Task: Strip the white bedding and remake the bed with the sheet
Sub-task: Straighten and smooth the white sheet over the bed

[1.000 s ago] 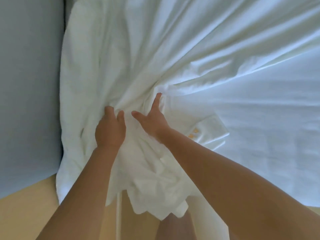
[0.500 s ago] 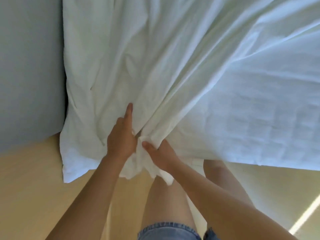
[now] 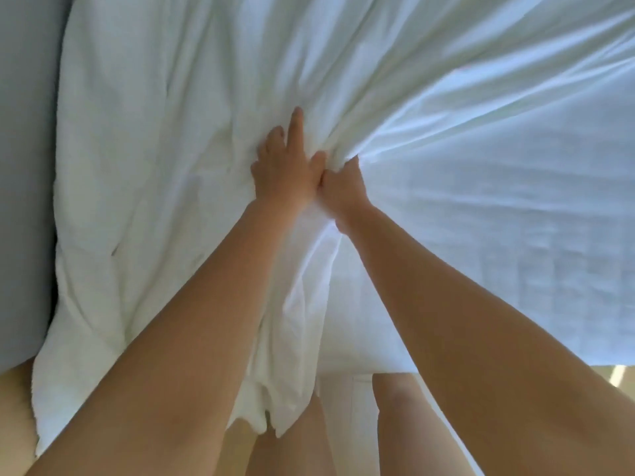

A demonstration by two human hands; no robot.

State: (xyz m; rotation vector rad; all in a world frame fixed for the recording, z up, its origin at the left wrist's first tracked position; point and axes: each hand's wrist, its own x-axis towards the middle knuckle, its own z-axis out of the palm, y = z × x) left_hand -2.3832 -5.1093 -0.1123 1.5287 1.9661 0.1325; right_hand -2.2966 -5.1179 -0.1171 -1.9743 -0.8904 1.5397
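Curled tight, the right hand [image 3: 343,187] bunches a fold of the white crumpled cotton sheet [image 3: 154,166], which fills most of the head view. The left hand [image 3: 280,173], touching it at 9 o'clock, lies on the cloth with forefinger straight; its hold is unclear. Both forearms cross the sheet's hanging edge at 6 o'clock. One flat grey panel [image 3: 24,166] stands at 9 o'clock, and two bare legs [image 3: 395,424] show at 6.

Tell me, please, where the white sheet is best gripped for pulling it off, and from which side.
Grip the white sheet at the gathered bunch where the right hand clutches it, beside the left hand. Come from the near edge: the folds fan out from there, and its loose tail hangs toward you.
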